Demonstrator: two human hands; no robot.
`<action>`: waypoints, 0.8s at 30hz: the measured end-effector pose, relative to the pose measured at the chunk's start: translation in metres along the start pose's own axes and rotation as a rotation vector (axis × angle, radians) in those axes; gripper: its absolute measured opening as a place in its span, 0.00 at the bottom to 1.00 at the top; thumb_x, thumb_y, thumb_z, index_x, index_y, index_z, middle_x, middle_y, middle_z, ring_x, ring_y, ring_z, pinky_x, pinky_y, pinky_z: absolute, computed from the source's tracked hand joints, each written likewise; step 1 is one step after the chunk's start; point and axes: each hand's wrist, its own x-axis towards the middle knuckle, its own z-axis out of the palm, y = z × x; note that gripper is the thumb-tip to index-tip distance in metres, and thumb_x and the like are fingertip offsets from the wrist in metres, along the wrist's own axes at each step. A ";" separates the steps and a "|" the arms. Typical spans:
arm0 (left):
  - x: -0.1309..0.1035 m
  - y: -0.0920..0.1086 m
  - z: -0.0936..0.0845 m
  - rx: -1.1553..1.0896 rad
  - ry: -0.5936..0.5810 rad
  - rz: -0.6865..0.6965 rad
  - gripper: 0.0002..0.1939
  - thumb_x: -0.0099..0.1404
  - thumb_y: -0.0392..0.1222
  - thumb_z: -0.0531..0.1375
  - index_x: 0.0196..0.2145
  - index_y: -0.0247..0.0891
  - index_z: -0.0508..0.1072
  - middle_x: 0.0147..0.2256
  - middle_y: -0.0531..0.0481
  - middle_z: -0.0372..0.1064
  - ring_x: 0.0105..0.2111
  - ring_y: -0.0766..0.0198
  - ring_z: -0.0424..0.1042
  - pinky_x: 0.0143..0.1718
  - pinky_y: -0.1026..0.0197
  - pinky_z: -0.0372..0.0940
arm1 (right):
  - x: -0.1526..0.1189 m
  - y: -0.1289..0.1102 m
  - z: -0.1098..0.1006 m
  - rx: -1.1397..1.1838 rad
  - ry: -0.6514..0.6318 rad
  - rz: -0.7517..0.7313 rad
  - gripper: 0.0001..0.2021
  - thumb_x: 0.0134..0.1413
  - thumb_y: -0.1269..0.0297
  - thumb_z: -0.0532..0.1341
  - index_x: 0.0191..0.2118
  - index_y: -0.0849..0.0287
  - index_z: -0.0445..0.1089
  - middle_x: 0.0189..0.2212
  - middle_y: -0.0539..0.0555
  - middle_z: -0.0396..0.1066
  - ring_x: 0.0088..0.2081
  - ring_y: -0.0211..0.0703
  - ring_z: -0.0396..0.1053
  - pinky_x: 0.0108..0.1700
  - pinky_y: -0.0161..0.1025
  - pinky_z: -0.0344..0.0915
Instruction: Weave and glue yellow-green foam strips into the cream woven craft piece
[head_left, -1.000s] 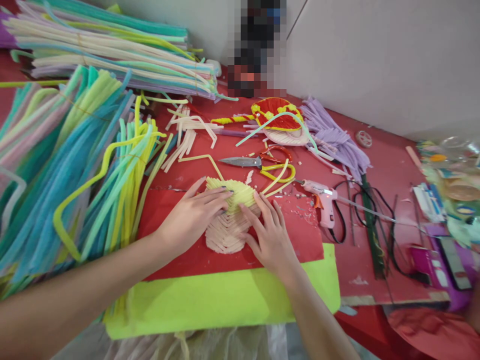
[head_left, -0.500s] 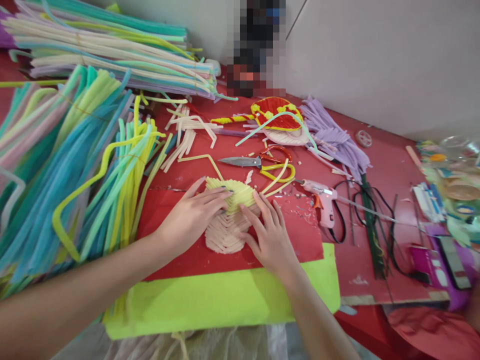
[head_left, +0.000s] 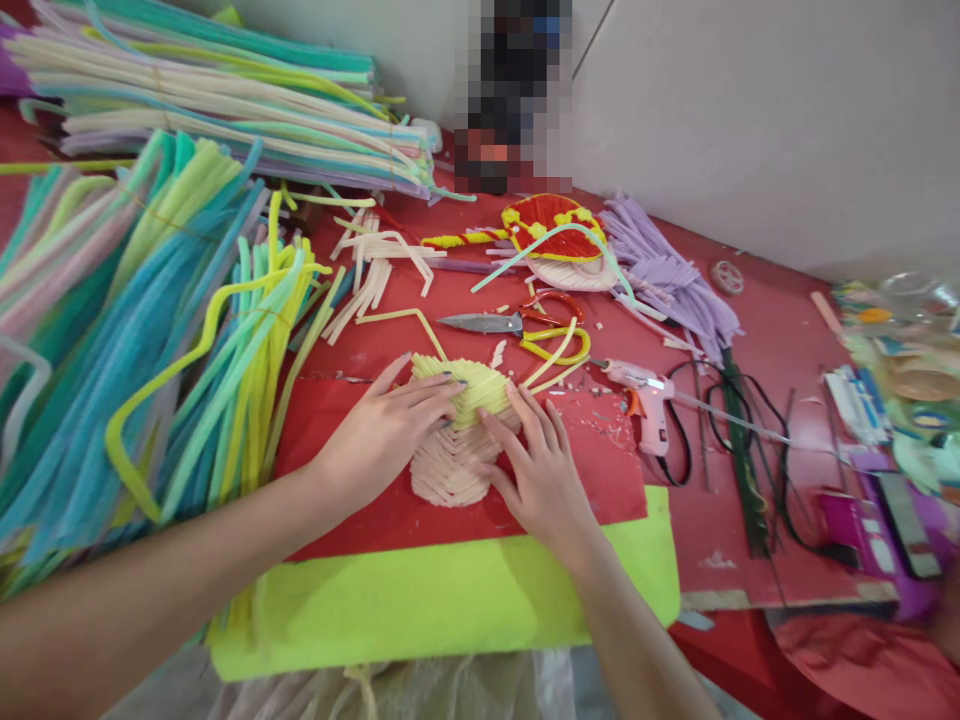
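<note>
A rounded piece of pipe cleaners [head_left: 450,470], laid in a chevron pattern, lies flat on a red sheet [head_left: 360,520]. Its upper part is pale yellow and its lower part cream-pink. My left hand [head_left: 390,425] rests on its left side, fingers stretched across the yellow part. My right hand [head_left: 536,465] lies on the right edge with its fingers spread. Both hands are open and press on the piece from above. Just beyond it are scissors [head_left: 480,323] with red and yellow handles and a bent pale yellow pipe cleaner [head_left: 397,316].
Bundles of coloured pipe cleaners [head_left: 150,330] fill the left side. A pink glue gun [head_left: 649,400] with its cable lies to the right. Farther back are a red and yellow fan-shaped craft [head_left: 551,225] and purple pipe cleaners [head_left: 675,270]. A lime-green mat [head_left: 420,610] lies under the red sheet.
</note>
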 end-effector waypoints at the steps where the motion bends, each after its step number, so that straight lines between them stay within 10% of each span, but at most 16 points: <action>1: 0.000 0.000 0.000 -0.001 -0.002 -0.001 0.08 0.70 0.36 0.53 0.41 0.40 0.73 0.57 0.49 0.68 0.58 0.60 0.66 0.67 0.46 0.42 | 0.000 0.000 0.000 0.000 -0.001 0.001 0.26 0.63 0.54 0.54 0.65 0.53 0.55 0.70 0.61 0.40 0.70 0.56 0.40 0.66 0.61 0.47; 24: -0.001 -0.004 0.003 -0.003 0.012 0.014 0.09 0.70 0.35 0.53 0.41 0.40 0.72 0.57 0.49 0.68 0.58 0.59 0.66 0.66 0.44 0.43 | 0.001 -0.001 0.000 -0.010 -0.014 0.028 0.28 0.64 0.51 0.53 0.67 0.50 0.51 0.69 0.59 0.43 0.69 0.55 0.41 0.66 0.60 0.47</action>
